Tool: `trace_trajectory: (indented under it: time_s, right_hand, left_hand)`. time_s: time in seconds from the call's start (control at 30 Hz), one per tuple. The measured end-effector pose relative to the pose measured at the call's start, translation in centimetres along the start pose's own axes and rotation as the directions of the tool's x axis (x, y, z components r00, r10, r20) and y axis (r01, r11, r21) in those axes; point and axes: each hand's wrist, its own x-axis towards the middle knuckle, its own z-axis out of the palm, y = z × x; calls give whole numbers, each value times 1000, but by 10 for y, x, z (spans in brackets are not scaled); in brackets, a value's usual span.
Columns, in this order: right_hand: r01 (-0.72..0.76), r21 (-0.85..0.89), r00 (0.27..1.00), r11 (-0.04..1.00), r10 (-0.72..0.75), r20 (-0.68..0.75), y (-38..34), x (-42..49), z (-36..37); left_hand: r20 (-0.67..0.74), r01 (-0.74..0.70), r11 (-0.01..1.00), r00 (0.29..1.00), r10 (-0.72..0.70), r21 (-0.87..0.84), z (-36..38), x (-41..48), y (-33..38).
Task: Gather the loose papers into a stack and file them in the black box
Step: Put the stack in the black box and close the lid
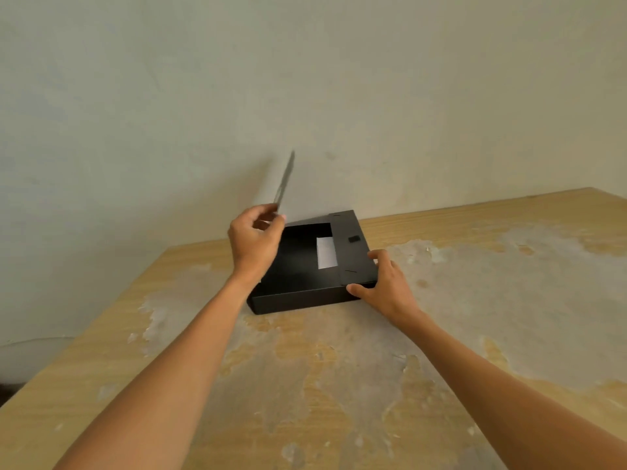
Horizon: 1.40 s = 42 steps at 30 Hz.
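The black box lies flat on the wooden table, near the wall, with its top open and a dark inside. A white slip shows inside, by the right flap, which carries a small black patch. My left hand is above the box's left side, pinching the lower end of a thin grey panel. The panel stands nearly upright and is blurred; I cannot tell whether it is the lid or a sheaf of papers. My right hand grips the box's front right corner, thumb on the front wall.
The wooden table has large worn, pale patches where the veneer has peeled. A plain wall rises right behind the box. The table's left edge runs diagonally toward me, with dark floor beyond it.
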Motion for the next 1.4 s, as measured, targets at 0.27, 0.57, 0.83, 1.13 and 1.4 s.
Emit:
trace_trajectory:
  time_s: [0.27,0.57,0.83,1.13,1.4]
  right_hand:
    - [31,83,999,996,-34,42,10,-4,-6]
    - [78,59,996,995,-80,27,22,-9,0]
    - [230,-197,972,953,-233,4,16,-10,1]
    - [273,-409,959,871,-211,190,23,-5,4]
    - [359,-436,933,825,-305,192,22,-6,7]
  left_hand:
    - [349,-130,976,935,61,177,44,-37,-17]
    - [540,-263,918,839,66,298,48,-52,-33]
    - [737,-138,923,649,-189,359,74,-21,-32]
    - [780,-317,814,577,-243,488,128,1,-56]
    - [739,-316,823,651,-174,473,141,-4,-73]
